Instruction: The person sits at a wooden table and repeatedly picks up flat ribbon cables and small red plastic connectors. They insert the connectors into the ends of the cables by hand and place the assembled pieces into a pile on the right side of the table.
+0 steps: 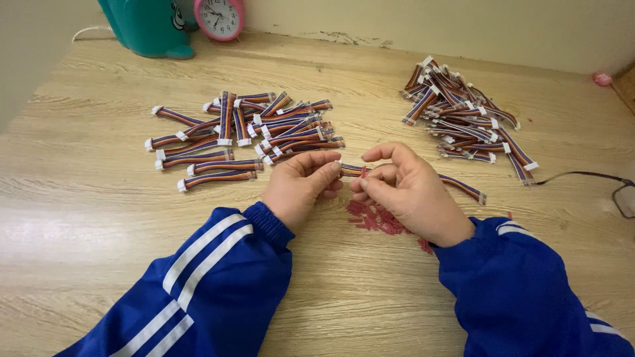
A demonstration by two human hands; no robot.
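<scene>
My left hand (pixel 301 185) and my right hand (pixel 403 192) meet at the middle of the wooden table (pixel 99 205), both gripping one short multicoloured ribbon cable (pixel 463 188). The left fingers pinch its near end; the right fingers hold it just beside, with a small red piece (pixel 363 172) at the fingertips. The cable's free end, with its connector, lies on the table to the right. A heap of small red pieces (pixel 377 218) lies under my hands.
A pile of ribbon cables with white connectors (pixel 245 135) lies to the left. Another pile of cables (pixel 463 112) lies at the right back. A teal object (pixel 149 26) and a pink clock (pixel 219 16) stand at the back. Glasses (pixel 625 198) rest at the right edge.
</scene>
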